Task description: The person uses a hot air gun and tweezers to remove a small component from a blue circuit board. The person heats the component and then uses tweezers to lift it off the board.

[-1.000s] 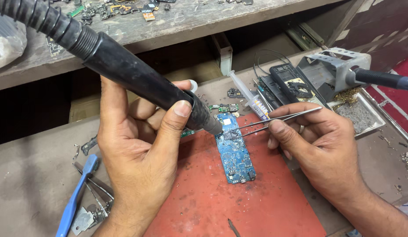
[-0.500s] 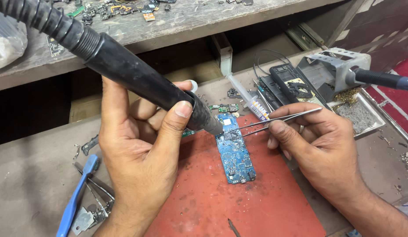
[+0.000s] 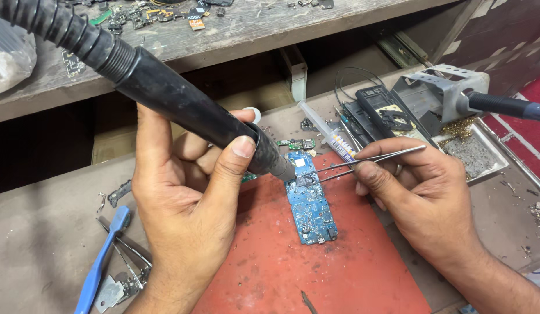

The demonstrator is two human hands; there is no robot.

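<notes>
From the head view, your left hand (image 3: 182, 203) grips the hot-air wand (image 3: 182, 104), nozzle over the blue circuit board (image 3: 309, 203) on the red mat (image 3: 281, 267); your right hand (image 3: 415, 186) pinches tweezers (image 3: 363, 163) there. Lingering heat could scorch neighbouring parts; a slip could knock the chip askew.

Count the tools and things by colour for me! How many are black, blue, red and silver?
Black: 1, hot-air wand in the left hand
Blue: 2, circuit board and blue-handled tool
Red: 1, mat
Silver: 1, tweezers in the right hand
Total: 5
</notes>
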